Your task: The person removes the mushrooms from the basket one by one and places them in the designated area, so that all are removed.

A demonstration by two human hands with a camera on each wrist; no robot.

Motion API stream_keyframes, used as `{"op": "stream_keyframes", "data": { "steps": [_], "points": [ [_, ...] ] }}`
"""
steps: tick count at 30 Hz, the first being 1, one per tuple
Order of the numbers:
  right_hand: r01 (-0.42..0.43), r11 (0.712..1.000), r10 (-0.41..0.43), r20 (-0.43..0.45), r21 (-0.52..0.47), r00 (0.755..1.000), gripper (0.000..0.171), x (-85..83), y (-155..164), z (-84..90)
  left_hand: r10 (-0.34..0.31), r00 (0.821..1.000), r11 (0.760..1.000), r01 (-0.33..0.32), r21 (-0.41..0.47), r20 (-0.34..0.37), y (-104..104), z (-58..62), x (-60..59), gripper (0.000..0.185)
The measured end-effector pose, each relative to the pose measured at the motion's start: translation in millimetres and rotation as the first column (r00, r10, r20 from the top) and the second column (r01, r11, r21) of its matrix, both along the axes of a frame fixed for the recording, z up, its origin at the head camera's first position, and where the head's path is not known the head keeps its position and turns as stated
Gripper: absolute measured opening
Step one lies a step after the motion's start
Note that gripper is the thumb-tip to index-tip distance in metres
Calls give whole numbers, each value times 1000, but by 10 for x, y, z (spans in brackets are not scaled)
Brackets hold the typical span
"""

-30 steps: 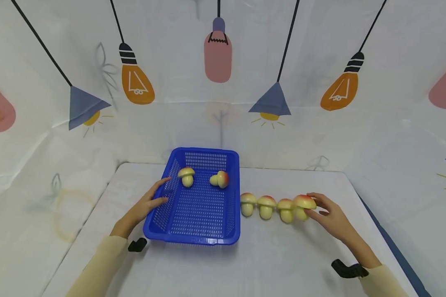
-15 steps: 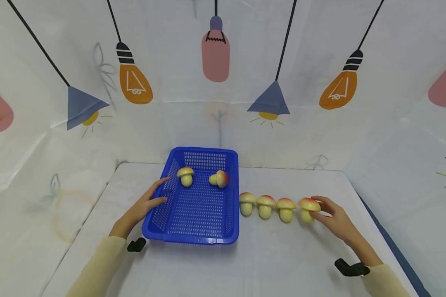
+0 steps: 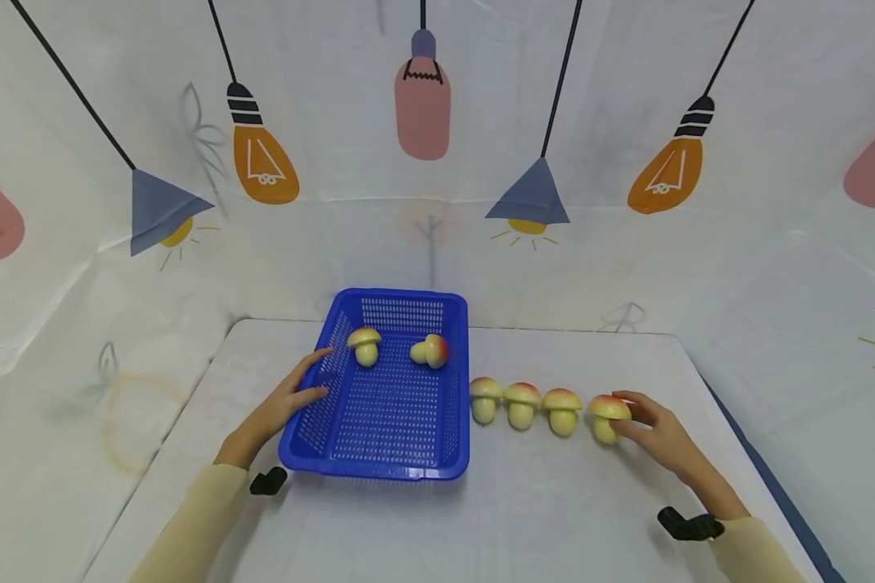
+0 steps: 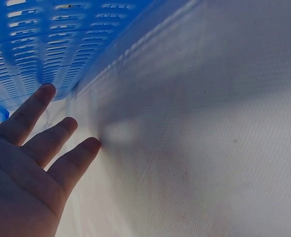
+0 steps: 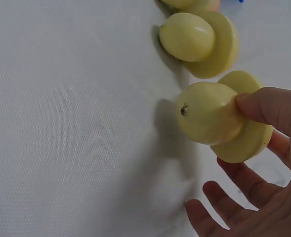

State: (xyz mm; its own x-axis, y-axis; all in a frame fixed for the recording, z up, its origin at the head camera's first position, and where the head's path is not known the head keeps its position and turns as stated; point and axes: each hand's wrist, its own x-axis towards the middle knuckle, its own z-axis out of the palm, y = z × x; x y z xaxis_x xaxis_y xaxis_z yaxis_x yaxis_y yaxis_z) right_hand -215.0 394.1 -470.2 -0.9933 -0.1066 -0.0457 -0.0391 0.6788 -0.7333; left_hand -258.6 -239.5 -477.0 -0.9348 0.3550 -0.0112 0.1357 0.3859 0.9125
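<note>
In the head view my right hand (image 3: pixel 652 429) pinches a toy mushroom (image 3: pixel 607 417) with a yellow stem and reddish cap. The right wrist view shows the thumb on this mushroom (image 5: pixel 212 113) where stem and cap meet, with other fingers spread below. Left of it stand three similar mushrooms (image 3: pixel 562 411) in a row. My left hand (image 3: pixel 275 413) rests at the left side of the blue basket (image 3: pixel 375 468), thumb and a finger reaching over its rim. In the left wrist view the left fingers (image 4: pixel 51 140) are extended beside the basket's outer wall (image 4: pixel 51 54).
Inside the basket sit an upright mushroom (image 3: pixel 365 346) and one lying on its side (image 3: pixel 430 351). The white table (image 3: pixel 532 518) meets a printed backdrop (image 3: pixel 379 235) with hanging-lamp pictures at its far edge.
The right hand has moved slightly right and nearer with its mushroom, opening a small gap from the row. The left hand and basket have stayed in place.
</note>
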Motion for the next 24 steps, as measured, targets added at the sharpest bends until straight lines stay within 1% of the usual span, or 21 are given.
{"op": "stream_keyframes", "data": {
  "steps": [4, 7, 12, 18, 24],
  "points": [
    [-24, 1000, 24, -10, -3, 1000, 55, -37, 5, -17, 8, 1000, 1000, -8, -5, 1, -5, -6, 0, 69],
    [-29, 1000, 29, 0, 1, 1000, 56, -59, 7, -32, 12, 1000, 1000, -12, -4, 1, -4, -3, -4, 69],
    [-34, 999, 34, 18, 16, 999, 57, -76, 3, -52, 1, 1000, 1000, -1, 4, 1, -1, 7, -9, 69],
    [-49, 998, 48, 24, 27, 999, 55, -108, -19, -44, 8, 1000, 1000, -8, 4, 8, 0, -1, -10, 69],
    [-49, 999, 48, 41, 10, 998, 56, -126, -41, -32, 14, 1000, 1000, -14, -6, 6, -9, -6, -7, 69]
  ]
}}
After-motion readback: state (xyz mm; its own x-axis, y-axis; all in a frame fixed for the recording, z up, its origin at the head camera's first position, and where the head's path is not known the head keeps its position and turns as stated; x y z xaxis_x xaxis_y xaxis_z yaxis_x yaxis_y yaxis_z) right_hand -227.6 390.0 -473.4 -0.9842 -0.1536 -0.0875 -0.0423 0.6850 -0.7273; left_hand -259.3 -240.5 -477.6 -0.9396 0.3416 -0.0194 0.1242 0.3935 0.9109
